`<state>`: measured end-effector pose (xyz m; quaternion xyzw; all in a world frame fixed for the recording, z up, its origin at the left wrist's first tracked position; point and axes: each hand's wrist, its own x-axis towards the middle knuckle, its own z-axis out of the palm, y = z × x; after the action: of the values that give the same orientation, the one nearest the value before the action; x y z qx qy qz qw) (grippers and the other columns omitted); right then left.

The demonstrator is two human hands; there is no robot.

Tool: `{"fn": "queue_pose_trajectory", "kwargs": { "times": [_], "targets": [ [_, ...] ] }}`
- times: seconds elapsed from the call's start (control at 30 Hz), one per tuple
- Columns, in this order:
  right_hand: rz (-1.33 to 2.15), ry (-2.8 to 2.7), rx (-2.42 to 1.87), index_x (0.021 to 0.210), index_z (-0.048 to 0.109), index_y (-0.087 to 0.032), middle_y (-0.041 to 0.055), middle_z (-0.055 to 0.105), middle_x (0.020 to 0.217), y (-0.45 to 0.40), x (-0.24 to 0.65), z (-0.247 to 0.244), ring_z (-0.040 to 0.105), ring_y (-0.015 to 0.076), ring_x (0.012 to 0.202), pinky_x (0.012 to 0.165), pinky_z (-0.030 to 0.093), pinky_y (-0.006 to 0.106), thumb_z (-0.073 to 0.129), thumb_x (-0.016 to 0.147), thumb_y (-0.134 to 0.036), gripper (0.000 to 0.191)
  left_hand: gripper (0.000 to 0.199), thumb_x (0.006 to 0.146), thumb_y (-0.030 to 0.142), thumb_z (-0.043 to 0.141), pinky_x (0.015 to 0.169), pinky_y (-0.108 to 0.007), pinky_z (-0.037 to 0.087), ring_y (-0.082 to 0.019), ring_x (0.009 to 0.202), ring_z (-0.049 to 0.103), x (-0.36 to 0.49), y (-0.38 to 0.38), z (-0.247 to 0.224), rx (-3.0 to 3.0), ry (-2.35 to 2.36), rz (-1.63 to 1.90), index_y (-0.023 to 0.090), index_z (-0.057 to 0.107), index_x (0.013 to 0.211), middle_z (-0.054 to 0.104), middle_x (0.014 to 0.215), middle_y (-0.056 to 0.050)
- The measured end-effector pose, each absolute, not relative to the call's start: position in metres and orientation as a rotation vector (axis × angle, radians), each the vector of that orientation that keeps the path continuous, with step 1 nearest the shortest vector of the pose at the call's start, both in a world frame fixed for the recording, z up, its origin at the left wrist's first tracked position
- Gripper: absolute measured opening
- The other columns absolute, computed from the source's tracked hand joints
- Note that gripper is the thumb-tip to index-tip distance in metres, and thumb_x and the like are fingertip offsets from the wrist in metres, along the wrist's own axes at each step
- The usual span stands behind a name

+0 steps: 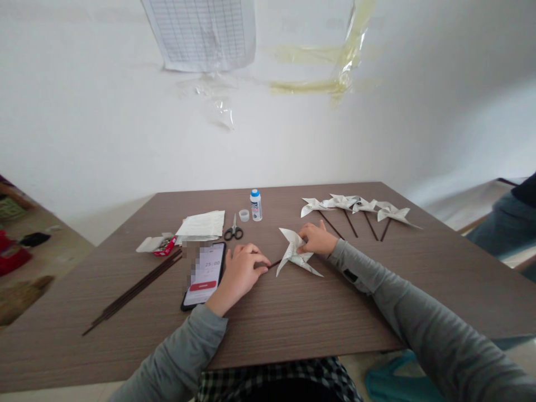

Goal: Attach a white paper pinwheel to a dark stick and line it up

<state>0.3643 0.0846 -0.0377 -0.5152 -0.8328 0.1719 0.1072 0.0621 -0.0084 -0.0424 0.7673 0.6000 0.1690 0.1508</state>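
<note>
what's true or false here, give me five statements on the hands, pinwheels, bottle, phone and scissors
The right hand touches a white paper pinwheel. True.
The left hand holds the blue-capped white bottle. False: it holds a thin brown stick; the bottle stands upright.
Four more white paper pinwheels lie to the right. True.
The black-framed phone lies face down. False: the phone lies face up.
The black-handled metal scissors lie right of the stack of white paper. True.
</note>
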Motion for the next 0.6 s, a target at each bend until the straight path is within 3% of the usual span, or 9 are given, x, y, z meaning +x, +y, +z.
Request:
{"fn": "queue_pose_trajectory", "kwargs": {
  "times": [0.17, 0.4, 0.6],
  "targets": [
    [0.524, -2.428, -1.529, 0.086, 0.096, -0.030, 0.0087, 0.095, 0.109, 0.084, 0.360, -0.033, 0.086, 0.0473, 0.136, 0.140, 0.055, 0.086, 0.110, 0.085, -0.029, 0.014, 0.027, 0.104, 0.017, 0.100, 0.140, -0.082, 0.055, -0.043, 0.146, 0.080, 0.060, -0.007, -0.045, 2.227, 1.711, 0.476, 0.043, 0.107, 0.107, 0.094, 0.142, -0.010],
    [0.574, -2.420, -1.613, 0.085, 0.096, -0.029, 0.0082, 0.097, 0.106, 0.086, 0.353, -0.027, 0.089, 0.0440, 0.129, 0.140, 0.054, 0.085, 0.109, 0.082, -0.029, 0.013, 0.023, 0.102, 0.024, 0.104, 0.139, -0.075, 0.057, -0.040, 0.143, 0.079, 0.055, -0.003, -0.059, 2.266, 1.670, 0.537, 0.045, 0.107, 0.109, 0.093, 0.141, -0.009],
    [0.586, -2.398, -1.752, 0.075, 0.091, -0.027, 0.0078, 0.094, 0.094, 0.088, 0.346, -0.019, 0.090, 0.0418, 0.115, 0.141, 0.051, 0.088, 0.106, 0.080, -0.027, 0.016, 0.020, 0.100, 0.025, 0.106, 0.142, -0.079, 0.057, -0.042, 0.148, 0.080, 0.057, -0.004, -0.057, 2.248, 1.652, 0.540, 0.045, 0.107, 0.102, 0.093, 0.145, -0.009]
  ]
}}
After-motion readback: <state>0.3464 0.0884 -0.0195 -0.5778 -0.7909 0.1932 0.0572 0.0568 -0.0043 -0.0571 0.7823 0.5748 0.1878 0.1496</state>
